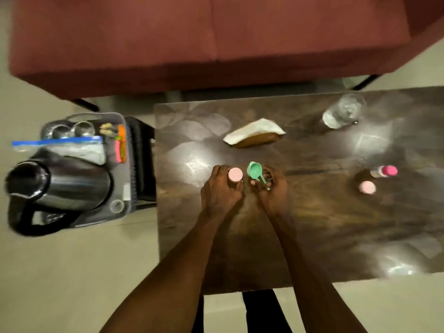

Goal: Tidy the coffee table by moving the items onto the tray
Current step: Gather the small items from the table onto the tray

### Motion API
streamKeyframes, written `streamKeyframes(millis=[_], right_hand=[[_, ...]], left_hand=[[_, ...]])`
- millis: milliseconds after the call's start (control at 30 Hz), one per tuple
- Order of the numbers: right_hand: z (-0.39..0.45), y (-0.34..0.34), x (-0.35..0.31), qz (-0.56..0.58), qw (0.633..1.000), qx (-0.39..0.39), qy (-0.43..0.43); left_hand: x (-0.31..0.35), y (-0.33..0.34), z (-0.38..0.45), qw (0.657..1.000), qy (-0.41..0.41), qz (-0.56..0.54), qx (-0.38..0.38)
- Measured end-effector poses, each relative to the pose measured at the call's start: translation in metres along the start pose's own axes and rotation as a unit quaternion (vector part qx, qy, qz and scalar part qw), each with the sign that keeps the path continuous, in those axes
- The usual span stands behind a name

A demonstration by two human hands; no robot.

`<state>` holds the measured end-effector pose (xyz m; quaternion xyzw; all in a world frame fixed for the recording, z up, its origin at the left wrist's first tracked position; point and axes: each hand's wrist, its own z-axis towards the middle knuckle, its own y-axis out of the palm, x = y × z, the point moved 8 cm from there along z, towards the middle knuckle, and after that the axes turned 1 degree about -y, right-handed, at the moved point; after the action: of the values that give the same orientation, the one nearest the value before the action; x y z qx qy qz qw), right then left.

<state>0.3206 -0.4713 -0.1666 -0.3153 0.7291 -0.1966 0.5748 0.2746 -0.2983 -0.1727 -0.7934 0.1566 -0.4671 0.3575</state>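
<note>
Midway along the glossy dark counter [312, 224], the left hand [219, 191] curls round a pink-capped bottle [235, 174]; the right hand [271, 188] pinches a green plastic scoop [255, 171]. Off the counter's left edge, the grey tray [120, 121] holds a steel kettle [60, 181] and round steel cups [72, 129].

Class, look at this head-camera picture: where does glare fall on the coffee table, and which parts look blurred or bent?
Head view: bright glare patches lie on the coffee table beside the left hand and below the glass; the kettle at the left edge is smeared and stretched; the sofa is soft; the table edges curve.
</note>
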Motion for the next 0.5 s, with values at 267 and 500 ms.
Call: streamKeyframes(millis=[267,500], right_hand=[[-0.038,0.156,-0.168,-0.042,0.982,-0.158,-0.098],[-0.049,0.255,-0.261,-0.231,0.904,-0.288,-0.216]], left_hand=[[-0.153,-0.170,-0.027,0.977,-0.128,-0.004,0.172],[-0.243,-0.223,-0.050,0.943,-0.241,0.102,0.204]])
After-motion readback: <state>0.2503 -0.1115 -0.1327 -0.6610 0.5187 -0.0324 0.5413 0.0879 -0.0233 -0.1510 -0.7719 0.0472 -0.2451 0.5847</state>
